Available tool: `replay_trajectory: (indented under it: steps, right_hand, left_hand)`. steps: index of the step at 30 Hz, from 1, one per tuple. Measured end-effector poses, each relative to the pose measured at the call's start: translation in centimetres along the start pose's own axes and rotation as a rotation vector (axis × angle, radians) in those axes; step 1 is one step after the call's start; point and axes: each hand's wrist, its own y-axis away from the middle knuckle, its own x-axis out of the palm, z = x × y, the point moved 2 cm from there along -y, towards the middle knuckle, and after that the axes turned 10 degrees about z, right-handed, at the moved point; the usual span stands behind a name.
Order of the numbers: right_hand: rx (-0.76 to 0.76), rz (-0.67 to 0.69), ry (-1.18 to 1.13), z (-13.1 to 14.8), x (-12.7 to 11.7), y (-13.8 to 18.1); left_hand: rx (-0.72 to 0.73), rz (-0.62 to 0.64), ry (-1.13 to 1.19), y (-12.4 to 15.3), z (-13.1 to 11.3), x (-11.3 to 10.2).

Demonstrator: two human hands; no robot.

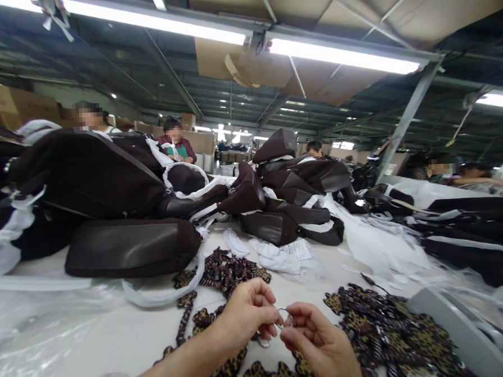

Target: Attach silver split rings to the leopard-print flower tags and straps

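A small silver metal ring (284,310) is pinched between my two hands above the table. My left hand (253,309) grips its left side with thumb and fingertips. On its right side, my right hand (314,340) closes thumb and fingers round it. Below my hands lie leopard-print charms (276,375) with dark edges. A pile of dark braided straps (226,271) sits just beyond my left hand. To the right of my right hand is a heap of leopard-print charms and braided straps (394,330). Whether anything hangs from the ring is hidden by my fingers.
Dark brown bags (132,248) with white wrapping are stacked across the far side of the table. White paper (373,249) and clear plastic (36,340) lie around. A grey tray wall (465,329) stands at right. Several people, including one person (177,144), are beyond the bags.
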Motion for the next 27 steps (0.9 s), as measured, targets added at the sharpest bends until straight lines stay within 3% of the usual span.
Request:
replay_trajectory:
  steps: [6,13,15,18,22,27]
  right_hand:
    - [0.023,0.078,0.02,0.5,0.1,0.1]
    - [0.085,0.11,0.009,1.5,-0.8,0.4]
    - [0.091,0.101,-0.025,1.8,-0.9,0.5]
    - [0.085,0.057,-0.07,2.1,-0.7,0.5]
    - [0.11,0.09,-0.086,1.9,-0.3,0.5]
    - [0.172,0.175,-0.057,1.1,0.1,0.3]
  left_hand:
    - [-0.035,0.088,-0.035,0.0,-0.4,-0.2]
    - [-0.04,0.147,-0.759,0.7,-2.8,-3.1]
    - [-0.034,0.181,-0.971,0.9,-2.4,-3.2]
    - [-0.051,0.121,-1.297,1.0,-0.9,-2.9]
    - [-0.065,0.042,-1.302,0.6,0.0,-2.8]
    - [-0.005,0.066,-1.131,0.6,-1.9,-2.8]
